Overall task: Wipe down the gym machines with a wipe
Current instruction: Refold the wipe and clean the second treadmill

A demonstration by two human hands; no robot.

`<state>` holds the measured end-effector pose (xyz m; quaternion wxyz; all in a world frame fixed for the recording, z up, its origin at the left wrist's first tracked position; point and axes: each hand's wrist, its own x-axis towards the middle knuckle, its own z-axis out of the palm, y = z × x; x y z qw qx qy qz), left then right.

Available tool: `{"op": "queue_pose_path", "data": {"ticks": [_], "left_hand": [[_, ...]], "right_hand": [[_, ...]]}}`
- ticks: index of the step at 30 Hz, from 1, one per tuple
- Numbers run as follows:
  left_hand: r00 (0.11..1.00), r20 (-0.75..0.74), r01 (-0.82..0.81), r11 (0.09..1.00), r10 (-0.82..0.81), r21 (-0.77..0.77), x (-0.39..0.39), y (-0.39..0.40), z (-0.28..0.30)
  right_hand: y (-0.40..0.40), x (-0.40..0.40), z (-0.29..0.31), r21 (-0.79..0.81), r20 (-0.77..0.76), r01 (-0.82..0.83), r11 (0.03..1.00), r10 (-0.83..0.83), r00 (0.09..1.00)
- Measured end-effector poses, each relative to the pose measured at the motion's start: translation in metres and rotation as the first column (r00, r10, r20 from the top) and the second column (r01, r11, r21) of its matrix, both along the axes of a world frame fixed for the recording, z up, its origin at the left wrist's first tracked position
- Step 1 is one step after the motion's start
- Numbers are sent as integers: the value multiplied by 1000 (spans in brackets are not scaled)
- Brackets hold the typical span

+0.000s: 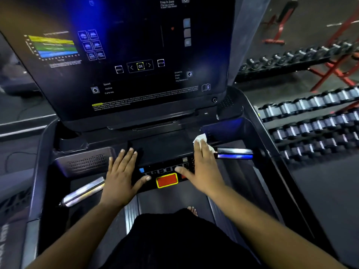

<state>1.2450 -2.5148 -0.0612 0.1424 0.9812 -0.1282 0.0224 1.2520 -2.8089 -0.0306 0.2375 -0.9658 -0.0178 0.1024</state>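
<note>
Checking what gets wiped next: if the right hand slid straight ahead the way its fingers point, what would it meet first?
Probably the back wall of the console tray, just beyond the wipe under the right hand; depth is unclear.

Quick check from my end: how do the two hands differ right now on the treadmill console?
The right hand presses a white wipe under its straight fingers; the left hand holds nothing. The right hand lies on the console's right side, near the right silver handle; the left hand lies left of the red stop button. Both lie flat, palm down, fingers extended.
</note>
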Motion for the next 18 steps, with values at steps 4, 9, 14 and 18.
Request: {"op": "queue_pose_path", "data": {"ticks": [4, 9, 14, 18], "left_hand": [[999, -14, -39, 999, 39, 0, -1, -3, -1], [998, -55, -38, 999, 36, -32, 0, -4, 2], [994, -104, -39, 998, 34, -49, 2, -1, 4], [992, -123, -8, 998, 0, -62, 3, 1, 5]], "right_hand": [[-18, 36, 1, -6, -88, -50, 999, 49, 995], [-14, 47, -5, 5, -30, 43, 999, -43, 999], [-7, -18, -33, -181, 289, -254, 950, 298, 910], [12, -9, -33, -340, 281, -395, 853, 493, 823]]}}
